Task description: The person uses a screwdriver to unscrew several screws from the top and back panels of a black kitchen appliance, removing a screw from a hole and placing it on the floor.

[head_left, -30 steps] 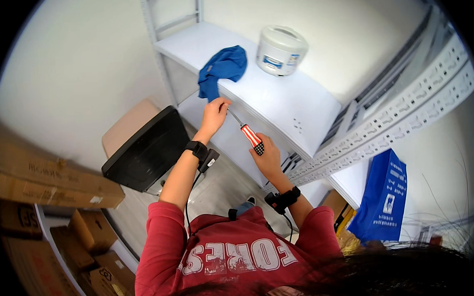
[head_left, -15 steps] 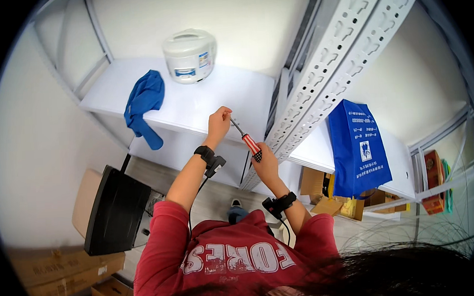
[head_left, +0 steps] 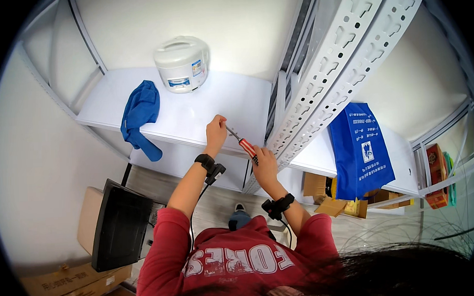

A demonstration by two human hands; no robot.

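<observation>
A screwdriver [head_left: 246, 147] with a red-and-white striped handle, dark with white dots at its butt end, slants up and left over the front of a white shelf [head_left: 213, 96]. My right hand [head_left: 265, 165] is closed on its handle. My left hand [head_left: 216, 134] is pinched closed beside the tip of the metal shaft. Whatever its fingers hold, if anything, is too small to make out. Both wrists wear black bands with cabled devices.
On the shelf stand a white rice cooker [head_left: 181, 66] and a blue cloth [head_left: 142, 112] draped over the edge. A perforated metal post [head_left: 329, 86] rises close by my right hand. Right of it hangs a blue bag [head_left: 360, 150] above open cartons [head_left: 334, 204]. A black panel [head_left: 121, 224] stands lower left.
The view has shifted slightly, so the shelf and its things appear lower. The fingers of my right hand sit a little differently on the screwdriver handle; my left hand stays near the shaft tip.
</observation>
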